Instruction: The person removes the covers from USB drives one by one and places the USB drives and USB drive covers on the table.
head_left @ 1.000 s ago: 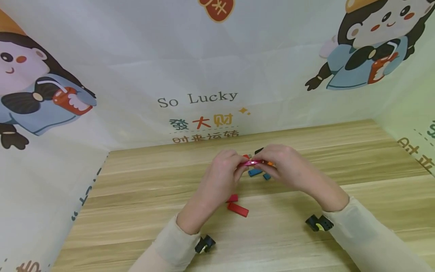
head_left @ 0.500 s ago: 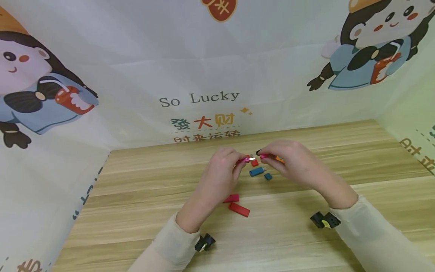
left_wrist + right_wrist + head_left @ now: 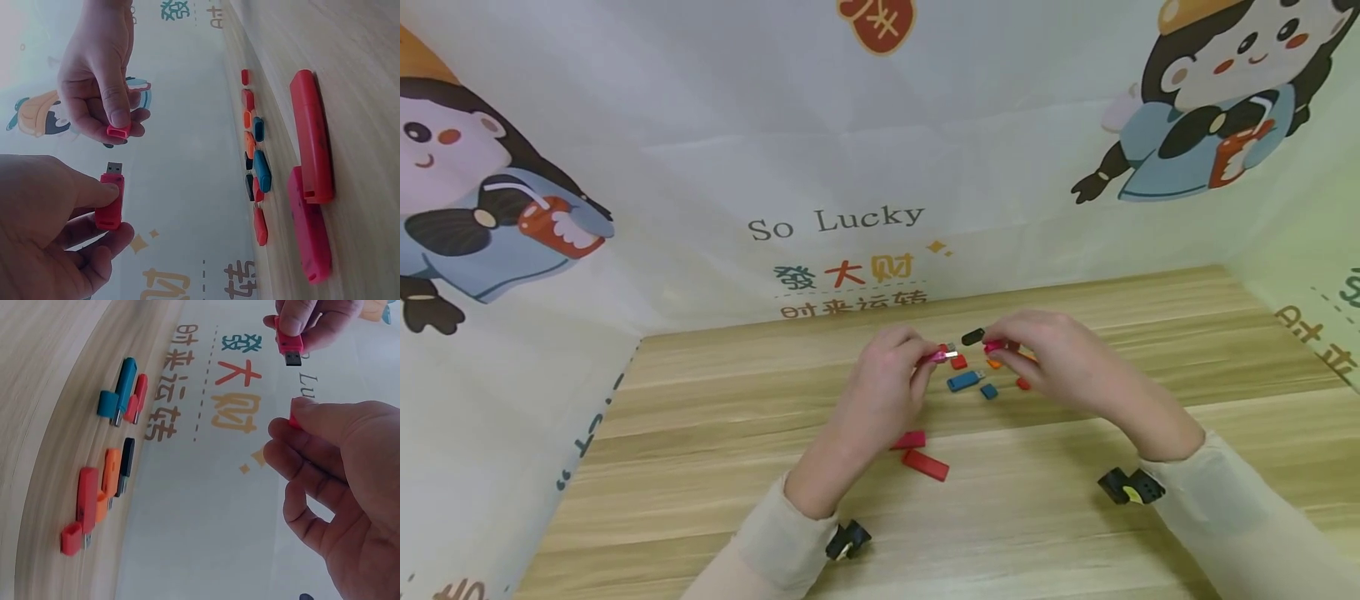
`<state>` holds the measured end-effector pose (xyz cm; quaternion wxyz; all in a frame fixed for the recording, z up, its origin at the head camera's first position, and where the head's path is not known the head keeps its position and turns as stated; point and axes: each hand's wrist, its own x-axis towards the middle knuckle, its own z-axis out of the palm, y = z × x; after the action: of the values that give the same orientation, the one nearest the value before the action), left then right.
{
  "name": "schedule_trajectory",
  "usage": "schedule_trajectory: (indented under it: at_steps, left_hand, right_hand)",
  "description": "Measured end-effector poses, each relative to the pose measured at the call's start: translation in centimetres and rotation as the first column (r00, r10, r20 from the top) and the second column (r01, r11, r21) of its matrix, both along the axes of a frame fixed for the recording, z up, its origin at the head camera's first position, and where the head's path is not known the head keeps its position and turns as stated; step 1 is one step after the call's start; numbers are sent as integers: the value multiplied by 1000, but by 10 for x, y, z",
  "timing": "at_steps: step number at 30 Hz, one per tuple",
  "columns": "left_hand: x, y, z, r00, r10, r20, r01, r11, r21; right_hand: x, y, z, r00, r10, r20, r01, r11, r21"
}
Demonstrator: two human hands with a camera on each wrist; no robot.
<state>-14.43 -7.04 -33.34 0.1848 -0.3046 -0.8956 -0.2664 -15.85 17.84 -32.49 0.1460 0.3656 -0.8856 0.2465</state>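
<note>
My left hand (image 3: 883, 379) holds a pink USB flash drive (image 3: 109, 209) between thumb and fingers, its bare metal plug showing. A short distance away, my right hand (image 3: 1067, 362) pinches the drive's small pink cap (image 3: 119, 132). Cap and drive are apart, both raised above the table. Beneath the hands lie a blue flash drive (image 3: 964, 381) and a blue cap (image 3: 989, 391). A black drive (image 3: 127, 456), an orange drive (image 3: 111, 472) and a red drive (image 3: 87, 494) also lie there, with a red cap (image 3: 72, 539) beside the red one.
Nearer the front of the wooden table (image 3: 715, 467), a red stick (image 3: 925, 465) and a pinkish-red stick (image 3: 910, 440) lie close together, the latter partly behind my left hand. A printed cloth (image 3: 700, 167) closes off the back and sides.
The pink drive and its cap were together one second ago; they have come apart. My right hand has moved right with the cap, uncovering the black drive. My left hand has barely moved.
</note>
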Motion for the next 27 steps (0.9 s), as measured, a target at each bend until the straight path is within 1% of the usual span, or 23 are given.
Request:
schedule_trajectory:
  at_steps: [6,13,15,18,22,27]
  left_hand:
    - [2,-1,-2,1000,-6,14,6,1000,-9]
    - [1,-2,-6,999,-24,-29,23,999,-37]
    - [1,-1,-6,999,-26,-25,25,999,-45]
    - [2,1,-5,1000,-29,-2,28,998,-60]
    - [3,4,-6,997,-24,69,29,996,-78]
    - [2,11,-8,988,-17,154,33,995,-98]
  right_hand:
    - [1,6,0,1000,4,-13,-3,1000,19]
    - [5,15,1,999,3,-46,-1,999,51]
    - [6,18,0,999,3,-49,0,998,59]
    - [7,20,-2,999,-9,-34,12,997,75]
    - [8,22,-2,999,-39,7,38,995,93]
    - [11,25,-1,996,-59,61,53,994,99]
